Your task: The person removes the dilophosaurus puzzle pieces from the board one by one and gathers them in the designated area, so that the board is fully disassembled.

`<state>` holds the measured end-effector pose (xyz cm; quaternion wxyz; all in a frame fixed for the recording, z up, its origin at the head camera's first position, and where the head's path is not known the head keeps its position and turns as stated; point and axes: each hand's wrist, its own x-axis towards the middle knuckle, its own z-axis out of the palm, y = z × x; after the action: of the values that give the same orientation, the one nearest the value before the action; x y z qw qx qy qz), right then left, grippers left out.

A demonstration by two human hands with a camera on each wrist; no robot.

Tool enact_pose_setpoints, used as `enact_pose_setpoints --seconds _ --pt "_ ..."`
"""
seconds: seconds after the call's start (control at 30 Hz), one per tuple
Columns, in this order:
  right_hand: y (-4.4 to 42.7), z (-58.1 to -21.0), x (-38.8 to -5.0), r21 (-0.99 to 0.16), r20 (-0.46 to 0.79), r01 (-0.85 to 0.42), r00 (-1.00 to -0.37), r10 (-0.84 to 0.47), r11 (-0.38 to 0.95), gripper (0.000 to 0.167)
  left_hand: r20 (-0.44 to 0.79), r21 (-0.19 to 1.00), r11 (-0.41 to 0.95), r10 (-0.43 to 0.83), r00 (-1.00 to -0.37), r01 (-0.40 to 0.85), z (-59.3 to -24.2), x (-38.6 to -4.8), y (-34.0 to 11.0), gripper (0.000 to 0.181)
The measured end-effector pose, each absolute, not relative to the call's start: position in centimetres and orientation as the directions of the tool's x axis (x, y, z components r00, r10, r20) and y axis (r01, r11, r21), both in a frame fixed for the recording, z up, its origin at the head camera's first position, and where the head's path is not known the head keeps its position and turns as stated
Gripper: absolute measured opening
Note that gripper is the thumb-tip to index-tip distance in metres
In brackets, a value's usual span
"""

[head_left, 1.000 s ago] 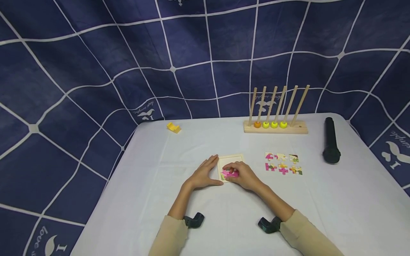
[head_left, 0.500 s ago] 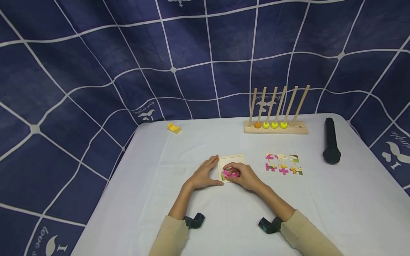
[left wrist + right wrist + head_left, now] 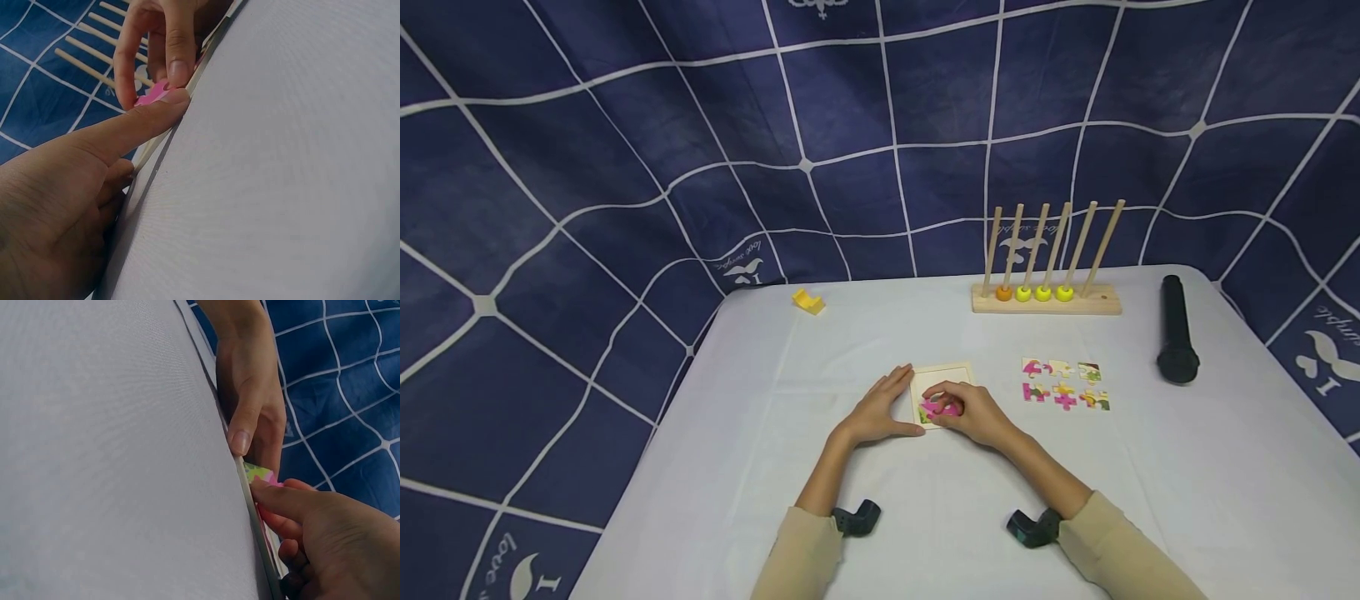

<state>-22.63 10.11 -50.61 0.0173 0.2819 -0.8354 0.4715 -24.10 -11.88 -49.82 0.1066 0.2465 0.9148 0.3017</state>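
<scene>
A small square wooden puzzle tray [image 3: 942,372] lies at the middle of the white table. Along its left side rests my left hand [image 3: 874,410], fingers and thumb spread, with the thumb at the near corner. My right hand [image 3: 976,412] pinches a pink puzzle piece [image 3: 154,94] over the near part of the tray. The piece looks tilted in the left wrist view. A green and pink piece [image 3: 257,471] shows in the tray's near left corner. My right fingers hide part of the tray. Several loose puzzle pieces [image 3: 1063,401] lie in two rows to the right.
A wooden peg stand [image 3: 1047,306] with upright rods and an orange and several yellow beads stands at the back right. A black microphone [image 3: 1175,329] lies at the right. A yellow block [image 3: 808,302] with a curved notch sits at the back left. Blue curtain [image 3: 850,167] borders the table.
Both hands stay in nearly the same place at the tray. The right fingertips shift very slightly about the pink piece; the loose pieces have not moved.
</scene>
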Motion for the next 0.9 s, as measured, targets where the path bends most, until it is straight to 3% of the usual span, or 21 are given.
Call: enact_pose_setpoints --seconds 0.37,0.63,0.9 --pt "10.12 -50.78 -22.67 -0.779 0.325 -0.507 -0.830 -0.452 0.370 0.034 0.020 0.592 0.673 0.537 -0.843 0.443 -50.19 -24.22 -11.98 0.102" --pt "10.00 -51.00 -22.73 -0.771 0.384 -0.544 -0.811 -0.441 0.331 0.033 -0.035 0.622 0.682 0.514 -0.857 0.384 -49.98 -24.10 -11.95 0.103" --pt "10.15 -50.76 -22.71 -0.805 0.344 -0.498 -0.834 -0.430 0.321 0.033 -0.045 0.620 0.689 0.509 -0.860 0.376 -49.82 -24.07 -11.85 0.103"
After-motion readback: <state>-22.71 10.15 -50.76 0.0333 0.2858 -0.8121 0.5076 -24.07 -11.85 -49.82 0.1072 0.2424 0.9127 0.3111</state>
